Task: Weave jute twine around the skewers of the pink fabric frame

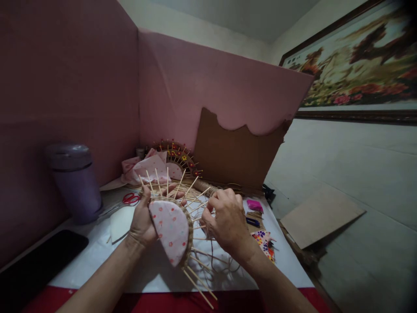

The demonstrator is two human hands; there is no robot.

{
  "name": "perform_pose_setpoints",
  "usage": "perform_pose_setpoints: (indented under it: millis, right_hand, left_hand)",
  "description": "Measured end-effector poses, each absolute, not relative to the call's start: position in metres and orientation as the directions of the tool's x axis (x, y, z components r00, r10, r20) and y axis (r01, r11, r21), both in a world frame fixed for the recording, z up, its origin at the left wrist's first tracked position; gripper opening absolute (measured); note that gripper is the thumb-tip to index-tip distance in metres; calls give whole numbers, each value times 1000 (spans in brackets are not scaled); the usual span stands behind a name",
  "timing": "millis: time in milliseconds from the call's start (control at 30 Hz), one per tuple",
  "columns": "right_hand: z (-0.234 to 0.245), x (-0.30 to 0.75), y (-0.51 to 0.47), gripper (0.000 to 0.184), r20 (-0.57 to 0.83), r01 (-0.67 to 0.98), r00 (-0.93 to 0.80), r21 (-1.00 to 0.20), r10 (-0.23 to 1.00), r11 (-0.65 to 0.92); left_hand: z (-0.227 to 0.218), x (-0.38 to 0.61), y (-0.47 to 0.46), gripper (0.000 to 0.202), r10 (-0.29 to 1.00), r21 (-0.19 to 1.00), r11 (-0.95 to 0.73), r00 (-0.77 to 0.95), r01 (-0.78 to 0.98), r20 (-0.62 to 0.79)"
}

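My left hand grips a half-round fan-like piece covered in pale pink fabric with small red flowers. Thin wooden sticks stand out all around its curved edge, and a brown twine border runs along the bases of the sticks. Beside the sticks on the right, my right hand is closed, thumb and fingers pinched together at the stick ends. What lies in the pinch is mostly hidden, though loose twine hangs below it.
On the left stand a purple tumbler and a black phone. Red-handled scissors lie behind my left wrist. A decorated stick fan and brown cardboard lean at the back. To the right are a pink packet and a blue cutter.
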State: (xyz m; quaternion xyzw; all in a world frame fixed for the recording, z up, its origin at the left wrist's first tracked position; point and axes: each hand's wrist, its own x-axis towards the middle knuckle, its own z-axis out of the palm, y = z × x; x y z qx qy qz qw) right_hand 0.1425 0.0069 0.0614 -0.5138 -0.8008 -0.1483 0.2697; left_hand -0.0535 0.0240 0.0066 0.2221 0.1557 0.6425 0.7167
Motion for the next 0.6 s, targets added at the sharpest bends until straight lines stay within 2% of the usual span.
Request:
perform_pose_setpoints:
  millis: [400, 600]
  right_hand:
    - [72, 149, 5, 15, 544, 915, -327, -22, 773, 402]
    - [78, 151, 1, 10, 619, 861, -321, -124, 716, 493]
  left_hand:
    - [8, -53, 24, 58, 989, 530, 94, 139, -842, 45]
    - [7, -49, 23, 65, 984, 548, 128, 176, -826, 35]
